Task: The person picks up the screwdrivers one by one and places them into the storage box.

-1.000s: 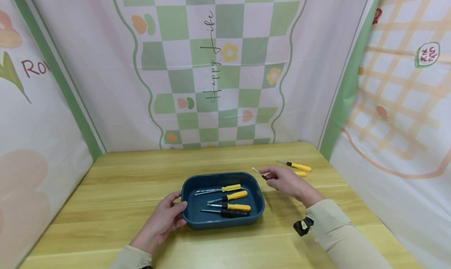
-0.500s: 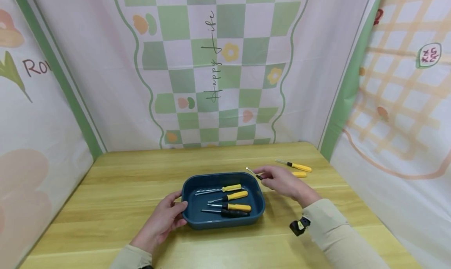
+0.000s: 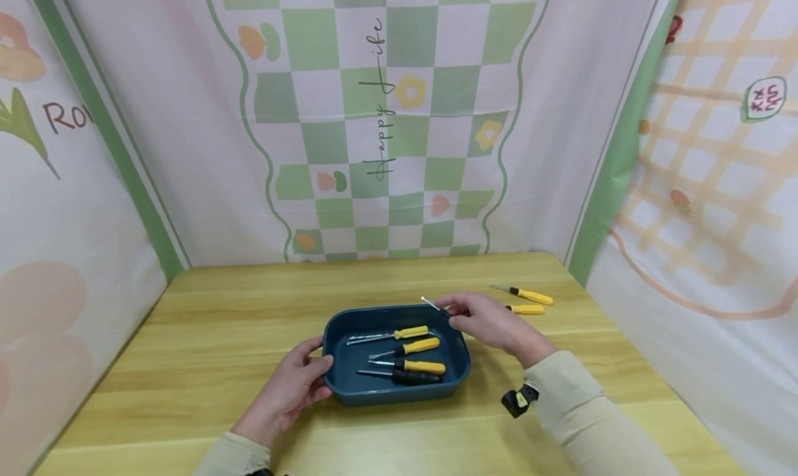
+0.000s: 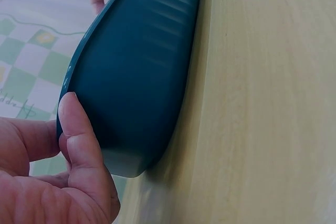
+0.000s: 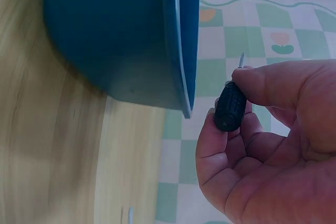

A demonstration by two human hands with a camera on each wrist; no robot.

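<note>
A dark blue plastic bin [image 3: 399,397] stands on the table in the head view. My left hand [image 3: 288,391] grips its left end, thumb over the rim and fingers against the outer wall. Above the bin's back right corner, my right hand [image 3: 485,321] pinches a small screwdriver with a black handle [image 5: 231,109], its metal shaft pointing up and left in the head view. Inside the bin lie an all-yellow-handled screwdriver [image 3: 410,332], two yellow-and-black ones [image 3: 421,346], and a black-handled screwdriver [image 3: 416,377].
To the right of the bin, a yellow-and-black screwdriver [image 3: 533,296] lies on the wooden table [image 3: 224,330]. Just in front of it is a second yellow-handled screwdriver [image 3: 527,310], partly hidden by my right hand. Printed cloth [image 3: 411,136] hangs behind and on both sides.
My right hand has moved left with the black-handled screwdriver, from beside the bin to over its back right corner. My left hand has stayed on the bin.
</note>
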